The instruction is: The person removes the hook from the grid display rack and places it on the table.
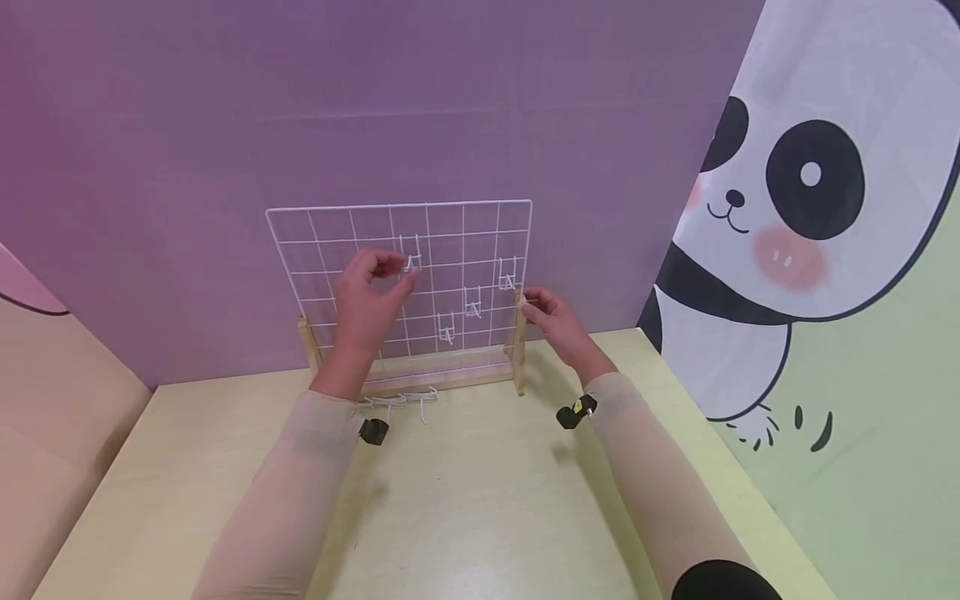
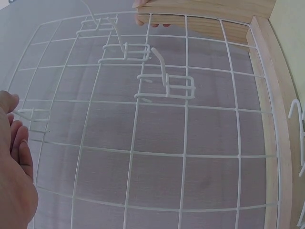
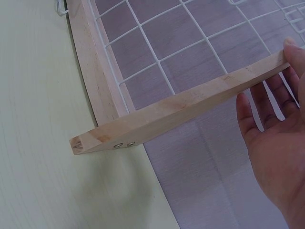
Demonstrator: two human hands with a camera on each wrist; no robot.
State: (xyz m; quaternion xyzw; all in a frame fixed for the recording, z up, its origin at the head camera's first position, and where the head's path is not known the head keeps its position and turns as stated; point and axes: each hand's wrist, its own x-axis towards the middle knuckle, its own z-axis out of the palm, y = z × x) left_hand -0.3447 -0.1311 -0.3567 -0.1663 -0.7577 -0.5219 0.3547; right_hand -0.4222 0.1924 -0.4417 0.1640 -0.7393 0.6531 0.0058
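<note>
A white wire grid panel (image 1: 337, 242) stands upright in a wooden base (image 1: 442, 375) at the back of the table. My left hand (image 1: 397, 271) pinches a white wire hook (image 1: 411, 265) against the upper middle of the grid; in the left wrist view the same hook (image 2: 31, 119) sits at my fingertips (image 2: 14, 138). My right hand (image 1: 528, 302) holds the top of the right wooden upright (image 1: 517, 342), thumb on its end and fingers behind it; the right wrist view shows that upright (image 3: 190, 107) and the fingers (image 3: 259, 112).
Three more hooks (image 1: 472, 302) hang on the grid's right half. Loose white hooks (image 1: 397, 402) lie on the pale table (image 1: 480, 500) in front of the base. A purple wall stands right behind the grid, and a panda curtain (image 1: 810, 208) hangs at the right.
</note>
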